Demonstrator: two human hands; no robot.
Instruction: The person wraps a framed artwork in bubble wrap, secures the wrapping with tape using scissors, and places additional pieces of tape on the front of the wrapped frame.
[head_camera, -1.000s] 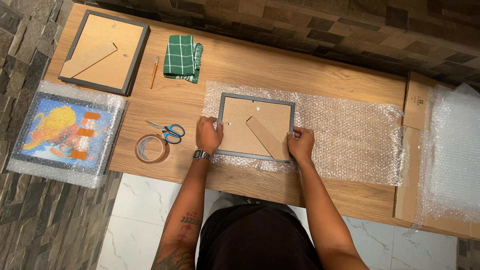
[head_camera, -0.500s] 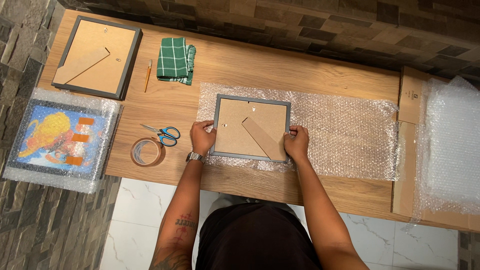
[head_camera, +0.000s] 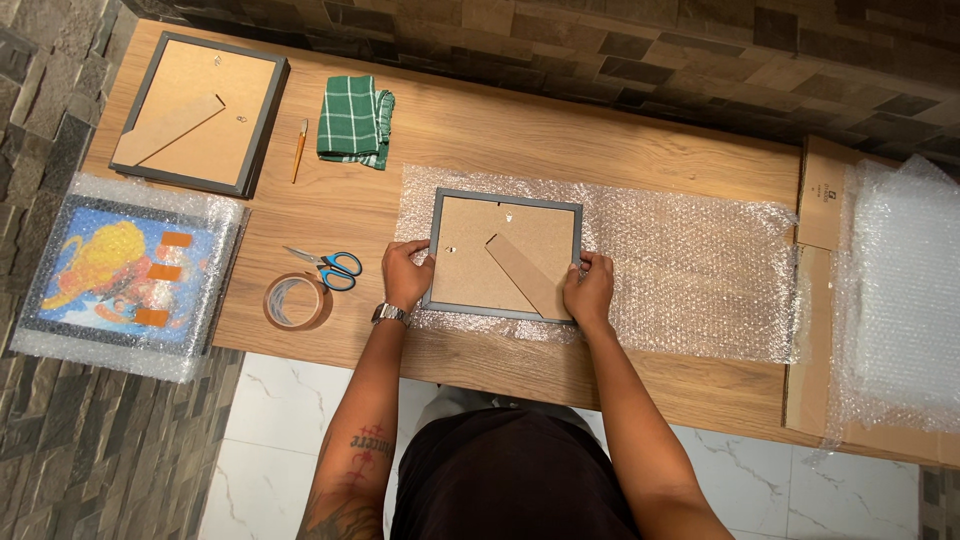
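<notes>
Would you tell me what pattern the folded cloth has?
The folded cloth is green with white checks, seen in the head view.

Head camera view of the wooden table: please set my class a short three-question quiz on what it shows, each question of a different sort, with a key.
1. True or false: the picture frame between the hands lies face down on the bubble wrap sheet.
2. Which thing lies nearest the left hand? A) green checked cloth B) scissors C) paintbrush
3. Fill in: the tape roll lies just in front of the ____.

Key
1. True: its brown backing and stand face up.
2. B.
3. Scissors.
</notes>
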